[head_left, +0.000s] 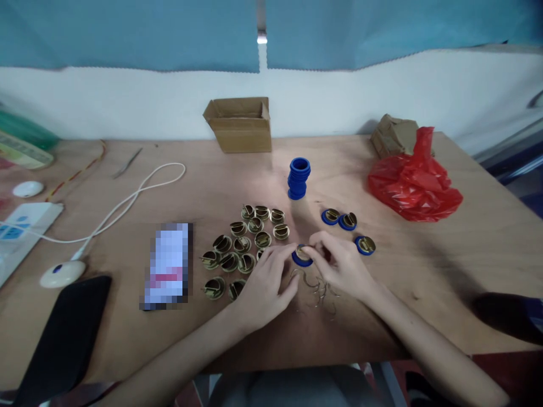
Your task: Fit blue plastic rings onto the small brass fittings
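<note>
A round brass-coloured fitting in a blue ring (302, 260) lies on the table between my hands. My left hand (266, 285) rests its fingertips against the fitting's left side, its thumb spread away. At the right of the same fitting, my right hand (341, 264) has thumb and index finger pinched together; what lies between them is hidden. Several thin curved metal wires (320, 291) are scattered just below. Left of my hands sits a group of similar brass-coloured fittings (241, 244) without blue rings. Three ringed ones, including this fitting (365, 245), lie to the right.
A stack of blue rings (298, 180) stands behind my hands. Farther back are an open cardboard box (244, 133) and a red plastic bag (413, 186). To the left lie a blurred-screen phone (167, 265), a black phone-like slab (63, 339) and a white cable (127, 203).
</note>
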Demonstrator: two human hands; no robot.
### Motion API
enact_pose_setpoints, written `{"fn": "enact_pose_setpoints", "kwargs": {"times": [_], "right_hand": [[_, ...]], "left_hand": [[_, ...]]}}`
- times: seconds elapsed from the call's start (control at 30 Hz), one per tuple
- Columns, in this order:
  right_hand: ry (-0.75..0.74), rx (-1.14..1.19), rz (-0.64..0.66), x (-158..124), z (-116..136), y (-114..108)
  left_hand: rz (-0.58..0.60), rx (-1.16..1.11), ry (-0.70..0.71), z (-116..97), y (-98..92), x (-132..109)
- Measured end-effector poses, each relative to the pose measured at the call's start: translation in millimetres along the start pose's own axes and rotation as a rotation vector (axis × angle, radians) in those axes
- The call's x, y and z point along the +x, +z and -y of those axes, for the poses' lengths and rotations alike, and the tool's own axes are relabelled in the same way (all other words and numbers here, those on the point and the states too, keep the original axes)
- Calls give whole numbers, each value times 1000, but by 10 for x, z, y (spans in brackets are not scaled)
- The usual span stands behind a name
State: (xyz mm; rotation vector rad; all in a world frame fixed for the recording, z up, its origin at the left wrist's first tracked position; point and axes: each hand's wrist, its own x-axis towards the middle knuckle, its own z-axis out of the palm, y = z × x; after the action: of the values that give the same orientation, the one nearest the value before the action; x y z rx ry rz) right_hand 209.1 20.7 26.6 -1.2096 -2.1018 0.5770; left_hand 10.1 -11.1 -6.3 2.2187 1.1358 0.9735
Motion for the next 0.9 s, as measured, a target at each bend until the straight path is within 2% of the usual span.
{"fn": "enact_pose_setpoints", "kwargs": {"times": [0.07, 0.13, 0.3, 0.47, 0.6, 0.7, 0.8, 0.9], "right_hand": [[49, -82, -85, 13, -39, -9], [89, -161, -117, 25, -87, -7], [133, -355, -66, 45, -206, 4], [139, -356, -38, 57, -268, 12], [187, -203, -81, 78, -274, 34], [312, 95, -79, 101, -262, 54], [452, 498, 10, 119, -235, 68], [497, 686, 121, 130, -191, 76]], "left_hand": [[-15, 34, -1, 5, -1, 8], [-9, 73, 13, 7, 3, 9], [106, 196, 102, 10, 35, -5], [107, 258, 126, 25, 44, -25], [76, 276, 133, 18, 21, -18], [67, 279, 148, 6, 7, -12], [63, 290, 155, 1, 4, -14], [63, 304, 155, 7, 8, -16]]}}
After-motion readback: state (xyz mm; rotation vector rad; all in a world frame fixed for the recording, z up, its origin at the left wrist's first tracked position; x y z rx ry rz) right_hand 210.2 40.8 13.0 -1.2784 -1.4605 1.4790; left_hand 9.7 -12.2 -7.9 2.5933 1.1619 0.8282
